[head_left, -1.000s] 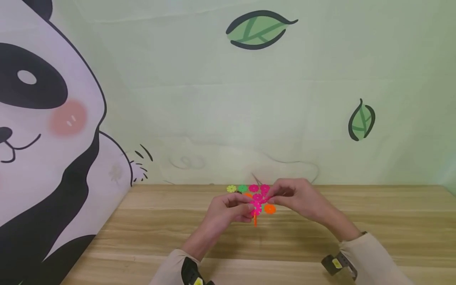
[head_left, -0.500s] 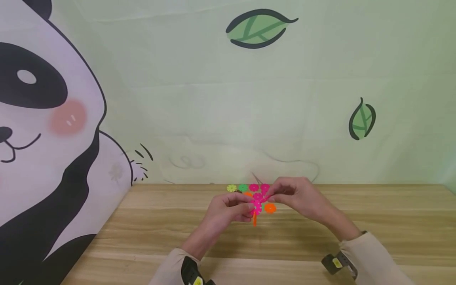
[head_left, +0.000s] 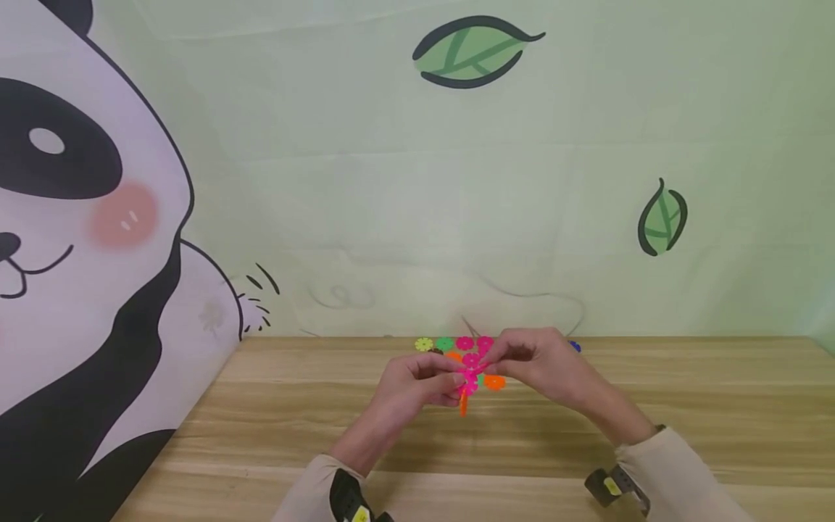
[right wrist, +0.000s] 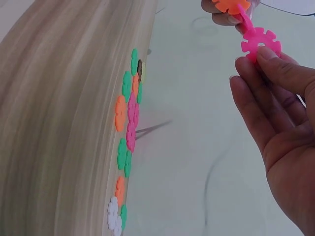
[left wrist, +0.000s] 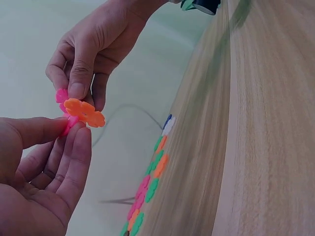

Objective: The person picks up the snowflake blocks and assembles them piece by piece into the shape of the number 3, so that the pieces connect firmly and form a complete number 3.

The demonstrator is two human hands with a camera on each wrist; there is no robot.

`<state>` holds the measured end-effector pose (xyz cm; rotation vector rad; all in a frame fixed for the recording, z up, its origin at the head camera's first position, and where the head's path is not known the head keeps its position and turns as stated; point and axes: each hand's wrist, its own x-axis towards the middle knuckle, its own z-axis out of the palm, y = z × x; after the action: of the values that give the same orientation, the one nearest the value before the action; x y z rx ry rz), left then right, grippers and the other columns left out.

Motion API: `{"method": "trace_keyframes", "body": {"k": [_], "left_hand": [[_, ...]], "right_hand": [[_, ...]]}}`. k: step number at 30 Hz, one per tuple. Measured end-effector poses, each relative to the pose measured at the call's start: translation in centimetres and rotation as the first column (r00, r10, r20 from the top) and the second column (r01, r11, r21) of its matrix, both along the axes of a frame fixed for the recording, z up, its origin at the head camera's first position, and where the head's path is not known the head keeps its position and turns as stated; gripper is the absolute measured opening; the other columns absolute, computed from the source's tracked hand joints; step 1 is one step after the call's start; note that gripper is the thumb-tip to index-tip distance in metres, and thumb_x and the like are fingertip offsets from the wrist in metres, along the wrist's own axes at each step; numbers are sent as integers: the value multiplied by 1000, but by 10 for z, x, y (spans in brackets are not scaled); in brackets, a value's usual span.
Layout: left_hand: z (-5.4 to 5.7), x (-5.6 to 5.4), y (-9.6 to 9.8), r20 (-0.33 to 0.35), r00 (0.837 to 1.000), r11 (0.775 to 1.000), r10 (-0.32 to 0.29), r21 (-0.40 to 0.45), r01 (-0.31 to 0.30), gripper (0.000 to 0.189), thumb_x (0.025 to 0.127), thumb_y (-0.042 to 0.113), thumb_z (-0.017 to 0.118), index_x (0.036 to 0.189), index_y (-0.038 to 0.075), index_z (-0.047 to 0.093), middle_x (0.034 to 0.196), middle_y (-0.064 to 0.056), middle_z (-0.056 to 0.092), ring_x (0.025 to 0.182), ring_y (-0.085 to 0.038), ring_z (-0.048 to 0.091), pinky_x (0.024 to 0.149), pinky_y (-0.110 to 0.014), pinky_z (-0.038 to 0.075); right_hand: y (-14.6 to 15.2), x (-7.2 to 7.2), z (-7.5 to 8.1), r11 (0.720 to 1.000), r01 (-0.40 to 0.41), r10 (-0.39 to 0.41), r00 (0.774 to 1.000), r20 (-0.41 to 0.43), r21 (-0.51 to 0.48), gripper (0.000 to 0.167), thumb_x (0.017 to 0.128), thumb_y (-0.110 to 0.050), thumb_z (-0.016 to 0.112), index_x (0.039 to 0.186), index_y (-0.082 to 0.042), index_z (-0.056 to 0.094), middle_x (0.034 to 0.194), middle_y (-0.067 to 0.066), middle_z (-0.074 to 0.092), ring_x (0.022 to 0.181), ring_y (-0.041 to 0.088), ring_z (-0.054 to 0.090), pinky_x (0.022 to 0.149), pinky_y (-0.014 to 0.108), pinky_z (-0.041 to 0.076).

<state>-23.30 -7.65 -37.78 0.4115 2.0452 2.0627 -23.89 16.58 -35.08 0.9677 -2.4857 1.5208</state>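
In the head view my left hand (head_left: pixel 414 384) pinches a pink snowflake disc (left wrist: pixel 71 125) between thumb and fingers. An orange snowflake disc (left wrist: pixel 83 112) is joined to that pink one and stands out from it. My right hand (head_left: pixel 544 366) pinches a second pink snowflake disc (right wrist: pixel 261 42) by its edge, thumb on its face. The two pink discs meet edge to edge between the hands; whether their slots interlock cannot be told. Both hands hold the pieces above the wooden table (head_left: pixel 522 442).
Loose snowflake discs lie along the table's far edge, among them a yellow one (head_left: pixel 424 344), a green one (head_left: pixel 444 344), an orange one (head_left: pixel 494 382) and a blue one (head_left: pixel 574 346). White discs (right wrist: pixel 113 211) show too. Behind hangs a printed backdrop (head_left: pixel 391 203).
My right hand has shifted and tilted slightly, and a blue disc now shows behind its wrist. The orange disc in the held group has swung slightly left. My left hand stays almost still.
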Motion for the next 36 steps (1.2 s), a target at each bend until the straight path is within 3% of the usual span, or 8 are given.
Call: {"method": "trace_keyframes", "body": {"k": [16, 26, 36], "left_hand": [[2, -1, -1, 11, 1000, 1000, 13, -19, -13, 18, 98, 4, 76, 112, -7, 75, 91, -9, 74, 75, -17, 72, 81, -35, 65], [4, 0, -2, 10, 1000, 999, 16, -42, -15, 17, 97, 4, 77, 111, -6, 75, 90, -8, 75, 74, -17, 72, 79, -34, 65], [4, 1, -2, -19, 1000, 997, 5, -78, -7, 15, 97, 5, 77, 110, -4, 78, 90, -7, 75, 76, -18, 72, 79, -36, 65]], "right_hand": [[-5, 2, -2, 999, 23, -23, 1000, -11, -34, 16, 93, 11, 74, 93, -5, 78, 95, 5, 79, 91, 19, 75, 84, 30, 64], [-7, 2, -3, 1000, 9, -10, 998, -62, -27, 16, 92, 10, 75, 93, -5, 79, 95, 5, 79, 90, 18, 76, 82, 28, 64], [-11, 4, -6, 1000, 6, -7, 999, -38, -21, 18, 93, 11, 74, 92, -6, 78, 101, 9, 79, 91, 21, 77, 83, 29, 64]]}}
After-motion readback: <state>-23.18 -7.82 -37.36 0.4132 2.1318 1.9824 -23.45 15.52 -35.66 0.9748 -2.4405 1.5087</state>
